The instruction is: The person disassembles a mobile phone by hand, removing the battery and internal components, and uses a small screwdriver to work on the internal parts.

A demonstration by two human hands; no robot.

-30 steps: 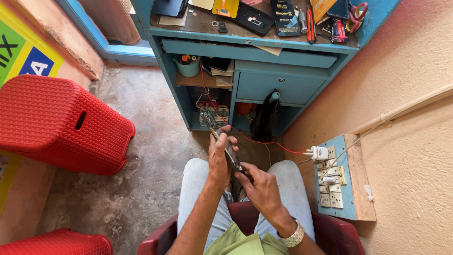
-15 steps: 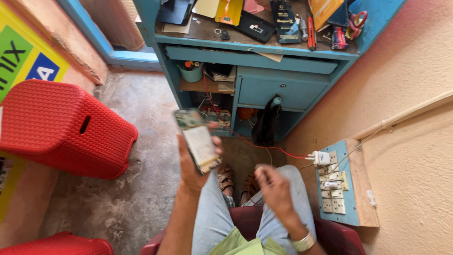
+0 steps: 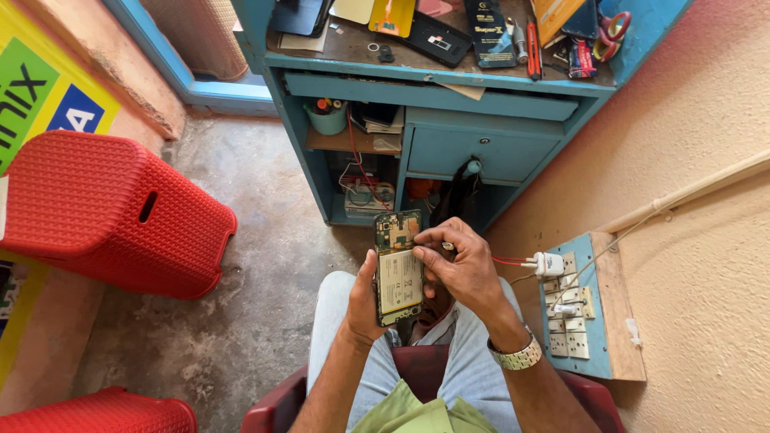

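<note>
An opened smartphone with its back cover off, showing a green circuit board above a pale rectangular battery [image 3: 399, 267], is being held upright over the person's lap, in front of the knees and just below the blue wooden desk [image 3: 433, 80]. The left hand [image 3: 365, 301] is gripping the phone from its left edge and underside, fingers curled closed around the frame. The right hand [image 3: 461, 265] is pinching in at the right edge near the top of the battery, fingertips drawn together; something small and metallic may be sitting between them, but it is too small to tell. Judging by the exposed insides, the opening is already done, while the battery and board are both sitting in place, so the work on the internals appears to be in an early or middle stage. A red woven plastic stool [image 3: 104, 212] is standing well apart to the left, a blue switch board with white plugs [image 3: 573, 309] is hanging on the wall to the right, and a metal wristwatch [image 3: 517, 354] is circling the right wrist.
</note>
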